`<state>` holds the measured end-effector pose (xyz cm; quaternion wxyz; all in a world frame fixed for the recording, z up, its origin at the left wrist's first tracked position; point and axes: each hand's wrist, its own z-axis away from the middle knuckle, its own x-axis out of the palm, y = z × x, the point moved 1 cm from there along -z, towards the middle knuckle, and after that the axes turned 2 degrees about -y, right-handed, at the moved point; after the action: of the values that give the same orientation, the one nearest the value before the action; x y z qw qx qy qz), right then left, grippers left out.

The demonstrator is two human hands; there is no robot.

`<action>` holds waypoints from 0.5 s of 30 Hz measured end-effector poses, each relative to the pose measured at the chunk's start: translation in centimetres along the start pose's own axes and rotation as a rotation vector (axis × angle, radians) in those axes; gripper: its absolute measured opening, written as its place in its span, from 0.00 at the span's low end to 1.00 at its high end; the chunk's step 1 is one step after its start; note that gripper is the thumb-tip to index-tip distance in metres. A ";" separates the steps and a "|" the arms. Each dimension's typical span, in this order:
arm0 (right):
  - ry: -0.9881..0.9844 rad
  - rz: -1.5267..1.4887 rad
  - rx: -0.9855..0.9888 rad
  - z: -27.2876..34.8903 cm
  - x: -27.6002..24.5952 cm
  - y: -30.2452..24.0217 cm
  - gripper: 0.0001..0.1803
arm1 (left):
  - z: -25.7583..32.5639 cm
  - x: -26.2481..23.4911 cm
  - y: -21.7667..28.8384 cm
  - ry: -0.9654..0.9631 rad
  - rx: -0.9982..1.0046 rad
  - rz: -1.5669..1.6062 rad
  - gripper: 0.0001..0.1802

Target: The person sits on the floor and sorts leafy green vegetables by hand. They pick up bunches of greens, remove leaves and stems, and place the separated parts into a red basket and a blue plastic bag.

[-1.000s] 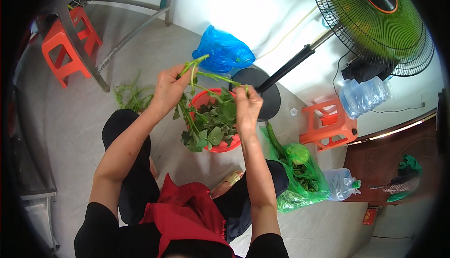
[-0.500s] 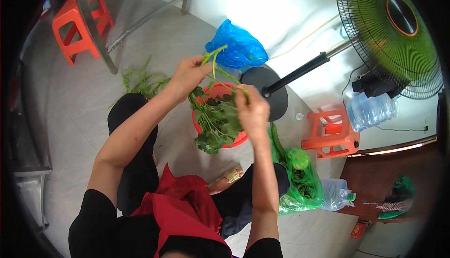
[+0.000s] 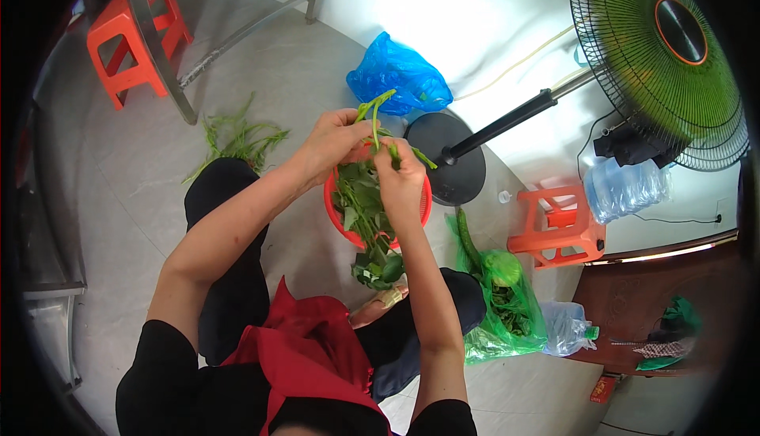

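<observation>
My left hand point(image 3: 336, 142) is closed around long green stems point(image 3: 375, 108) of leafy greens, their upper ends sticking out past the fingers. Close beside it, my right hand point(image 3: 400, 175) pinches the same stems, and a piece of stalk pokes out to its right. Dark leaves point(image 3: 364, 199) trail below both hands, over a round red basket point(image 3: 427, 197) on the floor. Some leaves point(image 3: 378, 270) droop past the basket's near rim. What lies inside the basket is largely hidden by the leaves and my right hand.
Loose green stalks point(image 3: 237, 142) lie on the floor at left. A blue plastic bag point(image 3: 400, 76) sits behind the basket, next to the black base point(image 3: 455, 175) of a standing fan point(image 3: 657, 56). Right of my knee is a green bag of vegetables point(image 3: 507, 309). Red stools point(image 3: 560, 218) stand around.
My right hand has moved left and up, close to my left hand. My left hand shifted slightly right. The hanging leaves swung downward past the basket's near rim.
</observation>
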<state>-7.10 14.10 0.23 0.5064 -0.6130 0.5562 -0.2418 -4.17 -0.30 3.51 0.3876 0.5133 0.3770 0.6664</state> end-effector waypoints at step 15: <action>0.260 -0.851 0.422 -0.6 -12.4 3.5 0.11 | -0.6 -4.1 1.2 0.015 0.009 -0.019 0.10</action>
<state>-12.47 25.82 0.62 0.4023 -0.6344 0.2541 -0.6092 -4.17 -4.55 2.87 0.3888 0.5066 0.3875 0.6649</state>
